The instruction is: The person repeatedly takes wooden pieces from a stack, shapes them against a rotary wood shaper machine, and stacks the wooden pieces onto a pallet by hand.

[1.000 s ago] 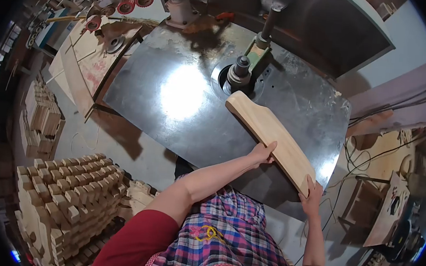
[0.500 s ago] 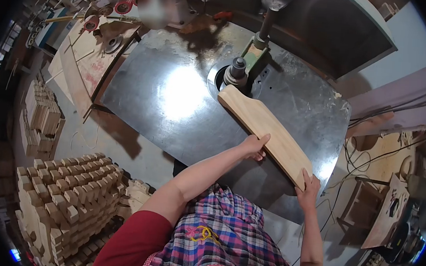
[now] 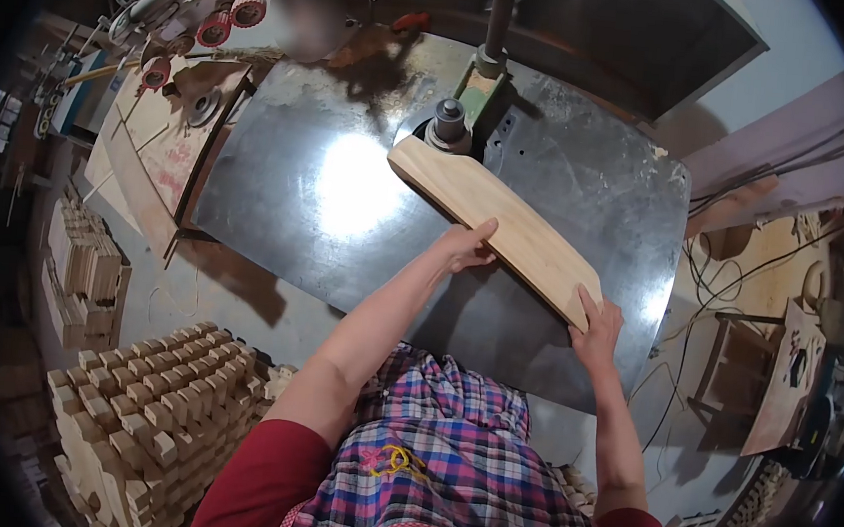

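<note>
Overall, board [image 3: 504,226] over shiny table [image 3: 274,197], woodpile [image 3: 157,416] nearby.

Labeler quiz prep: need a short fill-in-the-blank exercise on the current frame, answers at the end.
1. The left hand and right hand hold a board made of ____.
2. The hand farther from the spindle is the ____ one.
3. The big stack of shaped pieces stands on the person's ____ side.
4. The sleeves are ____ in colour.

Missing words: wood; right; left; red.
</note>
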### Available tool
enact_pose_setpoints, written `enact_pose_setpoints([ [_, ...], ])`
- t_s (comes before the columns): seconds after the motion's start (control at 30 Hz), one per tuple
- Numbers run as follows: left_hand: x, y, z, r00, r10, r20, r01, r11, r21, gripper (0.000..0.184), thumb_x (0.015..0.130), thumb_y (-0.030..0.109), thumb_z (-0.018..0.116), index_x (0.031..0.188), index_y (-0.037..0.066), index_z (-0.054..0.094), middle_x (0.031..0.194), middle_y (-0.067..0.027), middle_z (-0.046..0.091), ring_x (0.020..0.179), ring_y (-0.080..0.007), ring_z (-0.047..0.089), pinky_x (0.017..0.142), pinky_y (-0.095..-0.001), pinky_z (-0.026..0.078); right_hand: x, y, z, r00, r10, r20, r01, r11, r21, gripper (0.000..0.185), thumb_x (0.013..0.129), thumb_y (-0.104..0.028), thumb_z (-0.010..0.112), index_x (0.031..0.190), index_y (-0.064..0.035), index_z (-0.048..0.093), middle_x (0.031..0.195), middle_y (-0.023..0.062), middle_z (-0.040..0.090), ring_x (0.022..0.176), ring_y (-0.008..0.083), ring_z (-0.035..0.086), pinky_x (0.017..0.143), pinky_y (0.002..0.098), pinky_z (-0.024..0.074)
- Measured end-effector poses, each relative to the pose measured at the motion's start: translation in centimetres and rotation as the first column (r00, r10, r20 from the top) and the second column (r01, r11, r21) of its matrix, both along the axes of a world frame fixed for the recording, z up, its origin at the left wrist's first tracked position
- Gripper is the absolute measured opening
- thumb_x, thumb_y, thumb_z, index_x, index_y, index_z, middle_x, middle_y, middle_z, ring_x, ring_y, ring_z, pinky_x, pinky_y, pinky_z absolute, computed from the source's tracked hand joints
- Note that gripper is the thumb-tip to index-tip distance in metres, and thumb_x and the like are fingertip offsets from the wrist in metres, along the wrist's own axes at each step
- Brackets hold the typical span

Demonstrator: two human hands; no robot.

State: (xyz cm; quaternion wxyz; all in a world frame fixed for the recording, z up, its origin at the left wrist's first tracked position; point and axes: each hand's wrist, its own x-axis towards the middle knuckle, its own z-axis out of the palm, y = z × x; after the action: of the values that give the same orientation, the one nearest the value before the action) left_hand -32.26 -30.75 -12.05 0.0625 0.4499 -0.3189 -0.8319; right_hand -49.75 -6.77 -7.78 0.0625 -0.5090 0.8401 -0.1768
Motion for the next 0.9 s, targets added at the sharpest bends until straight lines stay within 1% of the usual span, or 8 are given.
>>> enact_pose_setpoints([
  [0.13, 2.3, -0.9, 0.1, 0.986, 0.158, -0.043, -0.158, 0.987, 0.011, 0.050, 0.086, 0.032, 0.060, 0.107, -0.011, 0.047, 0.088, -0.0219, 0.056, 0.074, -0.0275, 0.058, 0.065, -0.0341, 0.051, 0.8, -2.2, 0.0, 0.999, 0.026, -0.039, -0.025, 0.999, 0.022, 0.071, 0.061, -0.005, 0.067, 0.127, -0.0234, 0.051, 0.116, 0.0136, 0.046, 0.099, 0.0302, 0.044, 0.091, 0.0377, 0.0323],
  [0.23, 4.2, -2.4, 0.2, 0.963, 0.260, -0.073, -0.259, 0.965, 0.025, 0.051, 0.085, 0.030, 0.063, 0.109, -0.011, 0.047, 0.093, -0.0233, 0.056, 0.080, -0.0283, 0.059, 0.071, -0.0349, 0.052, 4.7, -4.5, 1.6, 0.958, 0.001, -0.286, -0.008, 1.000, -0.023, 0.056, 0.064, -0.007, 0.065, 0.119, -0.0155, 0.056, 0.113, 0.0135, 0.049, 0.100, 0.0303, 0.045, 0.090, 0.0375, 0.0338],
  [0.3, 5.7, -3.7, 0.0, 0.939, 0.332, -0.090, -0.329, 0.943, 0.039, 0.051, 0.084, 0.029, 0.064, 0.111, -0.012, 0.047, 0.097, -0.0242, 0.056, 0.085, -0.0288, 0.059, 0.075, -0.0354, 0.052, 8.1, -5.2, 0.4, 0.995, 0.001, -0.096, -0.021, 0.977, -0.210, 0.045, 0.068, -0.010, 0.067, 0.112, -0.0064, 0.056, 0.106, 0.0145, 0.054, 0.088, 0.0274, 0.052, 0.078, 0.0349, 0.0413],
  [0.33, 7.2, -4.1, -0.5, 0.930, 0.351, -0.106, -0.347, 0.936, 0.058, 0.051, 0.085, 0.029, 0.064, 0.113, -0.011, 0.046, 0.100, -0.0247, 0.056, 0.089, -0.0301, 0.058, 0.079, -0.0367, 0.050, 10.4, -5.8, 0.7, 0.985, -0.009, 0.174, 0.028, 0.994, -0.106, 0.040, 0.072, -0.013, 0.067, 0.109, -0.0033, 0.055, 0.102, 0.0147, 0.056, 0.078, 0.0242, 0.053, 0.070, 0.0324, 0.0428],
  [0.37, 9.0, -4.5, -0.9, 0.921, 0.369, -0.124, -0.362, 0.929, 0.075, 0.051, 0.086, 0.028, 0.063, 0.115, -0.009, 0.045, 0.103, -0.0252, 0.055, 0.094, -0.0315, 0.057, 0.083, -0.0379, 0.049, 12.5, -6.8, 1.0, 0.903, -0.046, 0.428, 0.049, 0.999, 0.002, 0.037, 0.076, -0.016, 0.066, 0.107, -0.0001, 0.055, 0.098, 0.0149, 0.058, 0.068, 0.0211, 0.054, 0.061, 0.0299, 0.0443],
  [0.4, 10.7, -5.0, -0.6, 0.926, 0.356, -0.125, -0.349, 0.934, 0.075, 0.051, 0.086, 0.028, 0.063, 0.115, -0.009, 0.045, 0.103, -0.0252, 0.055, 0.094, -0.0315, 0.057, 0.083, -0.0379, 0.049, 14.1, -8.5, 1.8, 0.584, -0.168, 0.794, 0.150, 0.984, 0.098, 0.037, 0.085, -0.031, 0.060, 0.099, 0.0033, 0.056, 0.089, 0.0131, 0.062, 0.055, 0.0149, 0.051, 0.049, 0.0239, 0.0407],
  [0.47, 14.1, -6.6, 0.4, 0.910, 0.400, -0.107, -0.387, 0.913, 0.129, 0.047, 0.086, 0.027, 0.062, 0.117, -0.005, 0.048, 0.107, -0.0205, 0.055, 0.101, -0.0305, 0.054, 0.090, -0.0399, 0.044, 16.0, -12.8, 2.2, -0.138, -0.452, 0.881, 0.334, 0.817, 0.471, 0.048, 0.090, -0.041, 0.050, 0.093, 0.0064, 0.057, 0.089, 0.0137, 0.062, 0.057, 0.0131, 0.051, 0.047, 0.0220, 0.0397],
  [0.9, 27.0, -20.6, -3.0, 0.823, 0.549, -0.147, -0.521, 0.832, 0.191, 0.025, 0.081, 0.030, 0.068, 0.095, 0.009, 0.064, 0.107, -0.0076, 0.057, 0.109, -0.0223, 0.048, 0.100, -0.0347, 0.031, 22.4, -32.4, -1.5, 0.013, -0.410, 0.912, 0.601, 0.732, 0.320, 0.052, 0.091, -0.043, 0.046, 0.096, 0.0081, 0.052, 0.089, 0.0135, 0.055, 0.061, 0.0121, 0.050, 0.048, 0.0212, 0.0415],
])
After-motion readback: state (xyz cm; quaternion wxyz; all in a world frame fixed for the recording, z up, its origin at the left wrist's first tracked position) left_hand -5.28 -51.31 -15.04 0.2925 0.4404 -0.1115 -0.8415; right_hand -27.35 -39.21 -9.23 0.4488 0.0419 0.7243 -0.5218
